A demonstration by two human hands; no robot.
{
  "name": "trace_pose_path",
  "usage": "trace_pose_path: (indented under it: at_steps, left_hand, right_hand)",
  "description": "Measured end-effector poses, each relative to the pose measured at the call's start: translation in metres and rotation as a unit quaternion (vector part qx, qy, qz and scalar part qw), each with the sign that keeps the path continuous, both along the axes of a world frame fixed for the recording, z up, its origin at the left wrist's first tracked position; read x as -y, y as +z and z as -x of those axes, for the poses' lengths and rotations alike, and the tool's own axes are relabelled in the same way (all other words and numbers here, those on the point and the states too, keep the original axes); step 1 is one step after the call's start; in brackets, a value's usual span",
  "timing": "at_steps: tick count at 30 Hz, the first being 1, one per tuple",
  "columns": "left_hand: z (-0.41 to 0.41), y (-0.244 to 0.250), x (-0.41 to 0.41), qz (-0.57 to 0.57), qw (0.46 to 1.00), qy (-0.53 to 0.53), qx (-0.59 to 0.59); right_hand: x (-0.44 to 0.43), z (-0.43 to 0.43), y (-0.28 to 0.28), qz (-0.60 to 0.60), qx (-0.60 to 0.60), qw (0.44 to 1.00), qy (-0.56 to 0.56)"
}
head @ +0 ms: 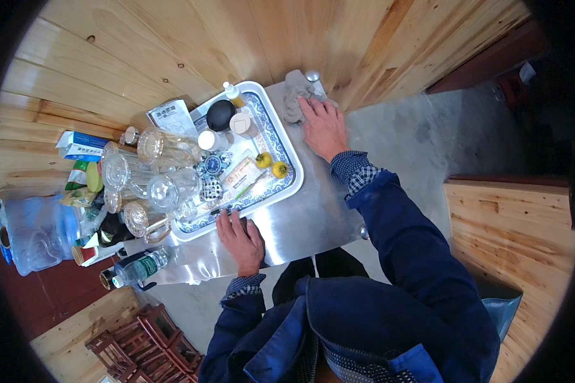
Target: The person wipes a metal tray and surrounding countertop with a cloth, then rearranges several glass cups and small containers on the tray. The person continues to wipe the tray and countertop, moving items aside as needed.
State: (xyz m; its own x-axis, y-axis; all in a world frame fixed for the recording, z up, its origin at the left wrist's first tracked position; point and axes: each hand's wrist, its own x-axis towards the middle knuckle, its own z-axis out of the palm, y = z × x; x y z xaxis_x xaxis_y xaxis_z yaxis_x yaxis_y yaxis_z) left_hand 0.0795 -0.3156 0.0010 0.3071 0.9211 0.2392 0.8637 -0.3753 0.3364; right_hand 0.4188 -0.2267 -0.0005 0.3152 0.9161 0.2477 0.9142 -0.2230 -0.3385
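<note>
My right hand (325,128) presses its fingertips onto a crumpled grey cloth (294,103) at the far right corner of a metal-topped table (316,210). Near the table's front edge, my left hand (243,246) lies with its fingertips at the near rim of a white tray (294,174) with a blue pattern. A dark patch shows beneath that hand; whether it is an object or shadow is unclear. In the tray stand a spray bottle (235,94), a round black object (221,115) and white-lidded containers (241,124). Two yellow-and-dark small balls (272,164) lie nearer me, beside a printed packet (242,174).
Several clear glass mugs (165,191) crowd the tray's left end. A plastic water bottle (141,268) lies at the table's front left. Beyond are a blue-and-white box (82,146) and a large clear plastic jug (36,234). A wood-plank wall (211,43) borders the back.
</note>
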Motion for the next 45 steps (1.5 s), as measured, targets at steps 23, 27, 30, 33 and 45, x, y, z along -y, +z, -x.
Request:
trace_pose_path:
  at_steps: [23, 27, 30, 33, 45]
  left_hand:
    - [0.158, 0.037, 0.043, 0.003, 0.969, -0.047, 0.244]
    - [0.245, 0.041, 0.060, -0.048, 0.975, 0.084, 0.198]
    - [0.288, 0.065, 0.053, -0.082, 0.955, 0.205, 0.200]
    - [0.305, 0.110, 0.023, -0.146, 0.927, 0.248, 0.241]
    - [0.299, 0.135, -0.053, -0.090, 0.954, 0.230, 0.172]
  right_hand:
    - [0.164, 0.204, -0.022, 0.088, 0.040, 0.976, -0.193]
    - [0.173, 0.244, -0.030, 0.091, 0.035, 0.980, -0.173]
    - [0.178, 0.270, -0.028, 0.091, 0.032, 0.986, -0.134]
    - [0.180, 0.297, -0.026, 0.097, 0.030, 0.993, -0.066]
    - [0.166, 0.337, 0.008, 0.058, -0.035, 0.983, 0.173]
